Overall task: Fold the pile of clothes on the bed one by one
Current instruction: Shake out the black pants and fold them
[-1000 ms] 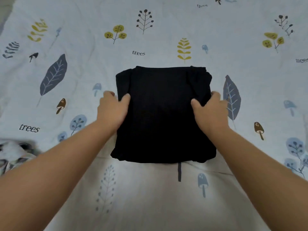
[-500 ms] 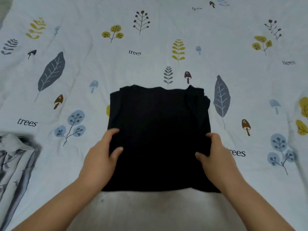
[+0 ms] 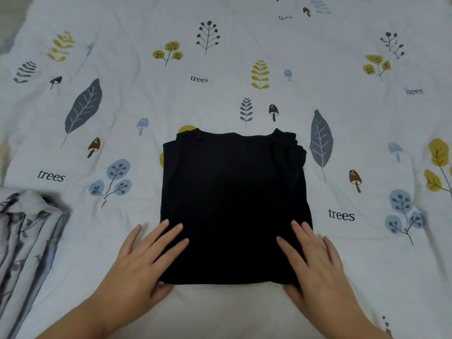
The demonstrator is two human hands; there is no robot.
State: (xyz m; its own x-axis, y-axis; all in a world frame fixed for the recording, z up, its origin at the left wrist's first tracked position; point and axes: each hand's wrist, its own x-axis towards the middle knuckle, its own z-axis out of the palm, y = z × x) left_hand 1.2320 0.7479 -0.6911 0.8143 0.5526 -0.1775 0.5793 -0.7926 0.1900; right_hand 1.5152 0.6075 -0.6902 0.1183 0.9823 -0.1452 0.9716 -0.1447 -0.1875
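Observation:
A black garment, folded into a square, lies flat in the middle of the bed. My left hand rests on its near left corner with fingers straight and spread. My right hand lies flat on its near right corner, fingers straight too. Neither hand grips the cloth. A folded grey-and-white patterned shirt with a collar lies at the left edge of the view.
The bed is covered by a white sheet printed with leaves, mushrooms and the word "trees". Its surface is lightly wrinkled on the left and far right.
Both hands slid the black garment toward me, then let go of its sides and now lie flat on its near corners. More of the patterned shirt shows at left.

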